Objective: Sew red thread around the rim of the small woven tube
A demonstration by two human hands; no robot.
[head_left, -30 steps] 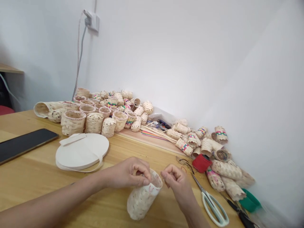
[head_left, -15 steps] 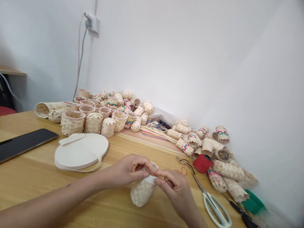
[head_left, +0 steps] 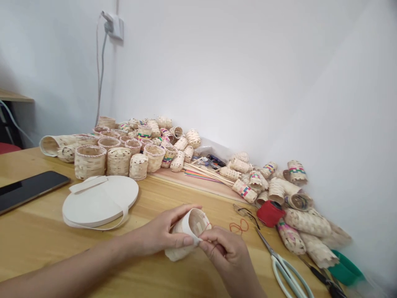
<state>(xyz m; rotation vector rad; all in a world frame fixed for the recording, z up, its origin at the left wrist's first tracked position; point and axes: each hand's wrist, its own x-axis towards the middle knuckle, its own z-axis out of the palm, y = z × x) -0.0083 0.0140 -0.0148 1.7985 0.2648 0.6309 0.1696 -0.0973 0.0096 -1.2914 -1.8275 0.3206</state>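
A small woven basket (head_left: 177, 253) is tilted above the table, its round mouth facing up and to the right, with a white strip around the rim. My left hand (head_left: 164, 235) is wrapped round its side, thumb on the white strip near the rim. At the rim's right edge, my right hand (head_left: 225, 252) pinches with thumb and forefinger; what lies between the fingertips is too small to tell. Red thread (head_left: 239, 226) lies in loops on the table just beyond my right hand.
A white strip roll (head_left: 101, 201) and a phone (head_left: 34, 188) lie left. Many woven baskets (head_left: 89, 162) stand behind. Right are scissors (head_left: 283, 265), eyeglasses (head_left: 246, 212), a red spool (head_left: 270, 213), a green container (head_left: 345, 269) and more baskets.
My left hand has gone from pinching at the rim to wrapping round the basket's side. The basket's mouth has turned more into view. My right hand stays at the rim. The view has shifted slightly.
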